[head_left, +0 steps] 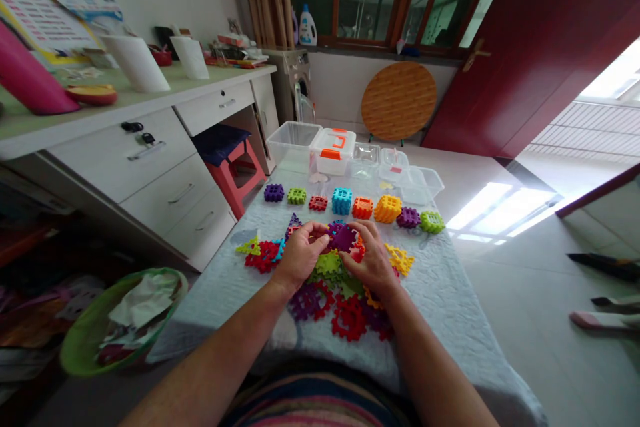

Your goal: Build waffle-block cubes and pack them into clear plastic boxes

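Both hands meet over a pile of flat, toothed plastic tiles (345,310) in red, purple, green and yellow on a cloth-covered table (440,293). My left hand (299,255) and my right hand (370,257) pinch a purple tile piece (343,237) between them, fingers curled around it. Beyond the pile stands a row of finished cubes: a purple cube (273,193), a green cube (297,196), a red cube (318,203), a blue cube (342,201), an orange cube (363,207), a yellow cube (388,208) and more to the right.
Clear plastic boxes (293,135) and a white case with orange clasps (333,147) sit at the table's far end. A desk with drawers (165,160) and a red stool (235,173) are left. A green basket (117,323) lies on the floor near left.
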`<state>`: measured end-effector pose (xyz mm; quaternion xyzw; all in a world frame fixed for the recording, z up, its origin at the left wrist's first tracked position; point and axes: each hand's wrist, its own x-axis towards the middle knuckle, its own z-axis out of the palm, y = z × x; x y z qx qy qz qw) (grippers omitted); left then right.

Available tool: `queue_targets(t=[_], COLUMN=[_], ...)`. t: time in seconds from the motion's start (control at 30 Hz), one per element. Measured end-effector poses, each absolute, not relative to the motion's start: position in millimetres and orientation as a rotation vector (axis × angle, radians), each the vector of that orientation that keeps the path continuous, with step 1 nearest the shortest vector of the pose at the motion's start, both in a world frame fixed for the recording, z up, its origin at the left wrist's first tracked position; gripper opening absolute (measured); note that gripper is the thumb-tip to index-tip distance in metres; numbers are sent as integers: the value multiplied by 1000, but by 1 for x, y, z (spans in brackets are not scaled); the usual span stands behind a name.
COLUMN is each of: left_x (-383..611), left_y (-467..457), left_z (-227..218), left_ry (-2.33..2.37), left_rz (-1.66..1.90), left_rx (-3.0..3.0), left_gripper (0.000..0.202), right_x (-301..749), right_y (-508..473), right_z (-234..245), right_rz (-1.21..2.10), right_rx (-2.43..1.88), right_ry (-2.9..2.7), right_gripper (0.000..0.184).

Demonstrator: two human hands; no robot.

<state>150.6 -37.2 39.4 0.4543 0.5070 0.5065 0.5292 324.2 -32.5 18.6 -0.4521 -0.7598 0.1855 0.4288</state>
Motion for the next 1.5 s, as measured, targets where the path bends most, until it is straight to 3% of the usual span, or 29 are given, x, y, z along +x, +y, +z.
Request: queue_targets(t=[0.73, 1.13, 1.5], left_x=[147, 146, 115], left_y=[-39, -37, -38], left_z=[21, 27, 34], left_ry=[1208, 1229, 1694], left_rz=[1114, 1152, 1070], left_rx=[1208, 1297, 2000], left_gripper=[26, 17, 10], right_x=[324, 324, 329], right_y=[-32, -31, -25], right_z=[8, 8, 12], right_rz=[526, 511, 416], right_rx=[-1121, -1130, -1312], right_ry=[-1994, -1981, -2065], right_gripper=[57, 54, 53])
